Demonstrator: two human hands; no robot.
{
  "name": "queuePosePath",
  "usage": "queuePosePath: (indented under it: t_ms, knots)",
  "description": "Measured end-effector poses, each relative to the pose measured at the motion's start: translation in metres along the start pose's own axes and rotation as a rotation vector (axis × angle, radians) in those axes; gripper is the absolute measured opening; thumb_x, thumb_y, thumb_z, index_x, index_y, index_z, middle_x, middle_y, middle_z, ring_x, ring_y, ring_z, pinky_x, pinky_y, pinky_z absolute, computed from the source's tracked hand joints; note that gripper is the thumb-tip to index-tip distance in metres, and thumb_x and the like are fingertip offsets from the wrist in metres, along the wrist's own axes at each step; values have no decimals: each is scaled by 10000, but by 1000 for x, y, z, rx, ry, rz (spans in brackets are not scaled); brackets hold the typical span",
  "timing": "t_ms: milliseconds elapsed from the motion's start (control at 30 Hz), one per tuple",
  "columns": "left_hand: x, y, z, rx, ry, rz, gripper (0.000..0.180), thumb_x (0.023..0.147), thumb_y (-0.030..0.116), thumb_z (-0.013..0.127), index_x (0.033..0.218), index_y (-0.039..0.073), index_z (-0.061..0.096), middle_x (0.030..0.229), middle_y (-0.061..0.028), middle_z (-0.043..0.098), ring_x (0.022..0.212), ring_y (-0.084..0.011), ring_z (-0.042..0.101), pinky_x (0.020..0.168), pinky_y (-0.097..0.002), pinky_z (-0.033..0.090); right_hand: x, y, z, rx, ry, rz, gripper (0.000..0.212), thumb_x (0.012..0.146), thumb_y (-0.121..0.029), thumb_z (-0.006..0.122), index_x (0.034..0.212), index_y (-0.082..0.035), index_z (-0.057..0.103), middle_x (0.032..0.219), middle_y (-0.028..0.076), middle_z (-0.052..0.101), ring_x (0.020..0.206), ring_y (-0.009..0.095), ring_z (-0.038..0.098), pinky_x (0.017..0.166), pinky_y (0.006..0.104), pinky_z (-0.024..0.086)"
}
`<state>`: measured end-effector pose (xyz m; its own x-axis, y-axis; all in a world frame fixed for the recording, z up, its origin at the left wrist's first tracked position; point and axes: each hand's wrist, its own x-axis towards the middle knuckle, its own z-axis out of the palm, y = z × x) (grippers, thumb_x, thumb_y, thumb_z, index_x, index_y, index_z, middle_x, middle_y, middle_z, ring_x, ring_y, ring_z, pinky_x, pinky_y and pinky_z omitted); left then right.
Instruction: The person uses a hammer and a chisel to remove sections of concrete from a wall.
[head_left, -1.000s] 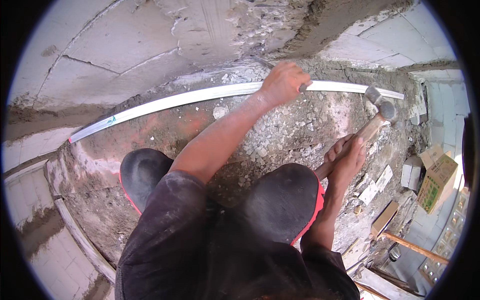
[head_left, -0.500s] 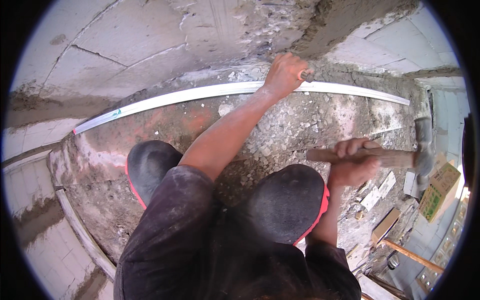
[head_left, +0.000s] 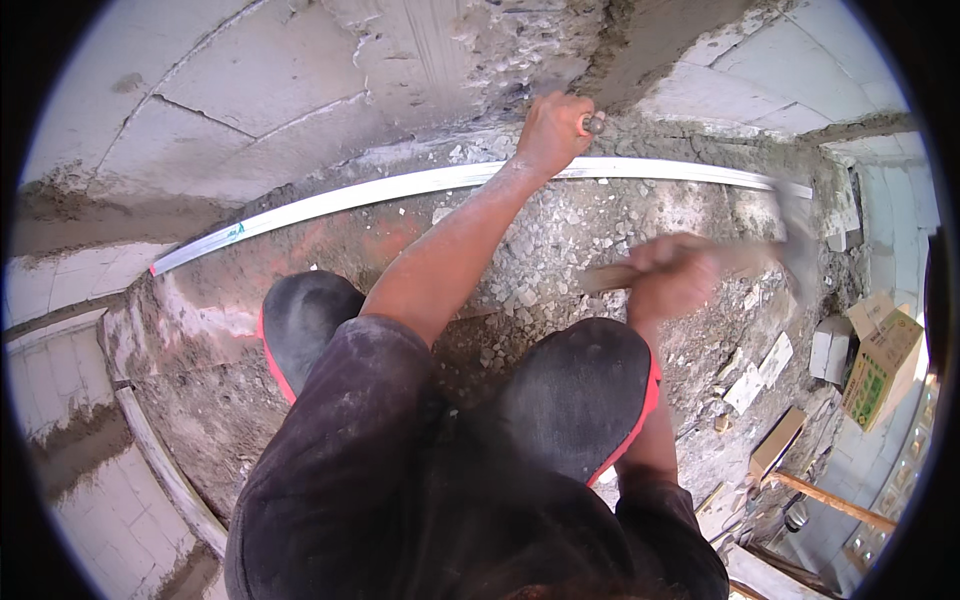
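Observation:
My left hand (head_left: 553,135) is closed around a chisel; only its round steel butt (head_left: 593,125) sticks out toward the right, and its other end is hidden by the fist near the foot of the broken wall. The left wrist crosses above a long silver straightedge (head_left: 390,188) lying on the rubble. In my right hand (head_left: 675,278) is a hammer, gripped by its wooden handle (head_left: 740,259). The hammer head (head_left: 797,245), smeared by motion, is to the right of the hand, over the straightedge's right end and apart from the chisel.
Stone chips (head_left: 545,250) cover the ground between my knees and the block wall (head_left: 270,80). Farther right lie pale tile pieces (head_left: 755,380), a yellow-green carton (head_left: 885,365), a small open cardboard box (head_left: 777,445) and a wooden stick (head_left: 835,503).
My right hand and the hammer have moved up and slightly left, toward the chisel. The left hand with the chisel has shifted a little up and left in the picture.

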<state>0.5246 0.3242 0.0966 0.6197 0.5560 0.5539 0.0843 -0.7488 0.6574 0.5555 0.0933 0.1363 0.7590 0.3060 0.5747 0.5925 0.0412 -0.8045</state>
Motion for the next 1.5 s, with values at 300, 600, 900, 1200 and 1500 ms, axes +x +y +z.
queuePosePath:
  t_ms: [300,600,900,1200,1500]
  knots:
    - [-20,-13,-4,-36,-93,8,171,691,79,732,836,70,643,846,-102,660,897,-331,621,795,-461,469,31,-71,-13,365,-161,472,343,1044,-348,435,900,-57,546,589,14,487,512,113,518,426,239,386]
    - [-33,-5,-4,129,-242,13,95,772,163,697,835,94,690,759,-135,663,796,-345,645,725,-460,512,-14,-11,-8,75,-374,791,239,1020,-312,510,897,-107,492,593,-20,462,440,84,416,374,237,330]
    - [-20,-14,-25,162,-189,90,55,739,122,686,784,106,659,750,-93,665,795,-298,649,741,-456,489,13,-44,-32,281,-107,827,343,1027,-409,493,919,-85,467,624,27,455,439,116,441,378,271,386]
    - [-29,-15,-25,118,-193,201,94,740,138,706,808,118,643,774,-51,646,842,-269,612,773,-408,453,13,-73,-33,282,-90,794,347,1025,-393,485,904,-68,471,640,16,442,489,100,430,411,262,369]
    - [-21,-13,-15,191,-254,117,157,730,118,728,875,104,669,822,-72,670,878,-283,632,774,-416,464,31,-66,-51,522,238,518,417,1029,-425,362,965,-45,522,695,105,503,499,213,482,464,368,440]
